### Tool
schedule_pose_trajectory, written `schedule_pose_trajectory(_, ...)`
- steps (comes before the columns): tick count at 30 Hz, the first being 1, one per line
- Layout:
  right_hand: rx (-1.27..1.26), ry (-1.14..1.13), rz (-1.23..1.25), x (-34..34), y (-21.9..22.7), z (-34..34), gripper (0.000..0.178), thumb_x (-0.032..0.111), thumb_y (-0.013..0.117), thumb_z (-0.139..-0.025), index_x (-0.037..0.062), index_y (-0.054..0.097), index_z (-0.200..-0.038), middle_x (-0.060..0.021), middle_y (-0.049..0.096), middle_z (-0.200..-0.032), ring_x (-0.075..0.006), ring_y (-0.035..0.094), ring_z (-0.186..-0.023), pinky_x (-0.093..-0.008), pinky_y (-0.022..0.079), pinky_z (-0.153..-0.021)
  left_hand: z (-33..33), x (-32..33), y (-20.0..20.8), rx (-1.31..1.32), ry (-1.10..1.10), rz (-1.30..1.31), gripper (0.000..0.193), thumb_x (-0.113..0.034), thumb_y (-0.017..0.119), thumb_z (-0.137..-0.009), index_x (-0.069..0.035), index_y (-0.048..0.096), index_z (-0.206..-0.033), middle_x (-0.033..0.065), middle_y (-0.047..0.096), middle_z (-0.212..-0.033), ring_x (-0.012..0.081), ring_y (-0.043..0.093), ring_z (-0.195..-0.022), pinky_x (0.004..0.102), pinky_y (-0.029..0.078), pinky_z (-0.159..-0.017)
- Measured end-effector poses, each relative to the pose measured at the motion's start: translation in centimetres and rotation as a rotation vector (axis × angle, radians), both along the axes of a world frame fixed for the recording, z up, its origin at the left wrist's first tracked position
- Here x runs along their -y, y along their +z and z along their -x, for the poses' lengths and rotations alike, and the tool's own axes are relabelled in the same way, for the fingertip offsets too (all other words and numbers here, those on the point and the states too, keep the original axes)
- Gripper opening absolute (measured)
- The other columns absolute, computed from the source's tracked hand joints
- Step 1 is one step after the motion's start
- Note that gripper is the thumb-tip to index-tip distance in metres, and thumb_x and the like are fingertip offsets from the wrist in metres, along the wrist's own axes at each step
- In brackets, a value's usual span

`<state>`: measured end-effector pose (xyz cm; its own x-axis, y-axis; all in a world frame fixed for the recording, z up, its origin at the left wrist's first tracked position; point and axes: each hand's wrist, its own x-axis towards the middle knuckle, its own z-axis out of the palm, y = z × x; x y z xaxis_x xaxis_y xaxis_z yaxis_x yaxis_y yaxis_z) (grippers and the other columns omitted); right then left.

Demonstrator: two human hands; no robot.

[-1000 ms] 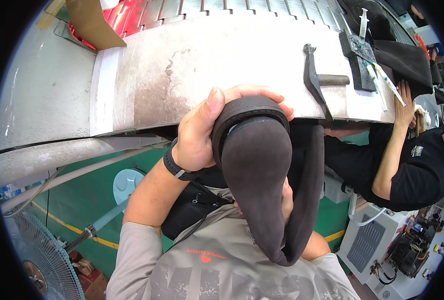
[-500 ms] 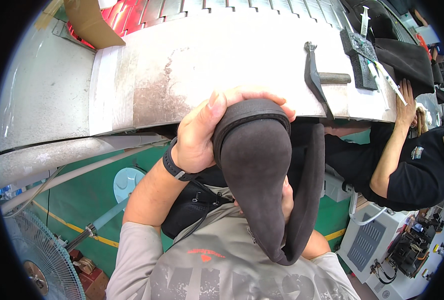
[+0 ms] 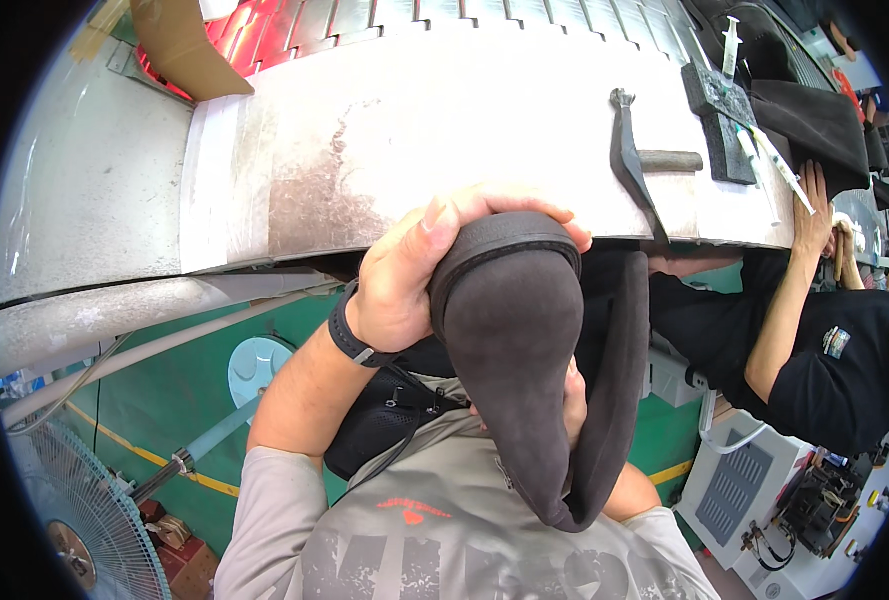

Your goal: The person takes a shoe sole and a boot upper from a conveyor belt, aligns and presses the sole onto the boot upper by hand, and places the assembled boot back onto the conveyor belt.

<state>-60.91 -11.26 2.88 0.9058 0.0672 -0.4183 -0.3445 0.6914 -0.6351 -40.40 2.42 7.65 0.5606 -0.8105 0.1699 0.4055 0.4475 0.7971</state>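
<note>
1. Pale worktable (image 3: 415, 130) across the upper half, stained brown left of centre, with lighter strips toward its left end.
2. Along the far side, metal slats (image 3: 555, 14), lit red at left beside a bent cardboard piece (image 3: 180, 45).
3. On the table's right part, 1 hammer (image 3: 625, 160) with wooden handle, then 1 dark foam block (image 3: 710, 95) with 3 syringes (image 3: 732, 50) about it; farther right, dark suede material (image 3: 805, 120) under a co-worker's hand (image 3: 815, 205).
4. Below, green floor (image 3: 290, 325) with yellow lines, a fan (image 3: 70, 540) at lower left and a white machine (image 3: 735, 480) at lower right.
5. Between torso and table, 1 dark boot (image 3: 510, 330), sole edge toward the table, shaft folded up at right.
6. With left hand (image 3: 400, 275), grasps the sole end, fingers curled over the top; with right hand (image 3: 576, 400), mostly hidden, grips the narrower part from behind.
7. Near table edge just behind the boot, hammer tip reaching it.
8. Roomiest leftward, over a long tabletop stretch; tighter rightward, toward hammer and co-worker.
</note>
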Motion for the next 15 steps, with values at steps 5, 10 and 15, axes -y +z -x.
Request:
schedule_pose_trajectory(5, 0.066, -0.014, 0.016, 0.3, -2.8, 1.1, 0.078, 0.063, 0.035, -0.11, -0.0026, 0.047, -0.151, -0.0211, 0.069, -0.133, -0.0266, 0.074, -0.114, -0.0383, 0.063, -0.096, 0.2, 0.2, -0.2, 0.016, 0.015, -0.051, 0.097, -0.075, 0.04, -0.105, 0.012, 0.056, -0.145, 0.0266, 0.066, -0.142, 0.0304, 0.066, -0.129, 0.0438, 0.05, -0.114)
schedule_pose_trajectory(10, -0.078, -0.081, -0.087, -0.4, -0.9, 0.0, 0.09, 0.072, 0.039, -0.106, -0.0129, 0.054, -0.134, -0.032, 0.071, -0.104, -0.0411, 0.075, -0.09, -0.0454, 0.065, -0.07, 0.9, -1.2, 1.3, 0.168, 0.233, -0.265, 0.096, -0.069, 0.081, -0.087, 0.01, 0.064, -0.139, 0.0221, 0.069, -0.136, 0.0255, 0.066, -0.127, 0.0423, 0.055, -0.109)
schedule_pose_trajectory(15, 0.043, -0.152, -0.088, -0.6, -2.2, 0.4, 0.077, 0.057, 0.04, -0.111, -0.0167, 0.057, -0.126, -0.0342, 0.071, -0.098, -0.0423, 0.074, -0.086, -0.0465, 0.064, -0.066, 0.5, -3.4, 2.6, 0.151, 0.28, -0.269, 0.065, -0.009, 0.094, -0.084, 0.011, 0.064, -0.137, 0.0222, 0.073, -0.13, 0.0245, 0.073, -0.116, 0.0389, 0.062, -0.102)
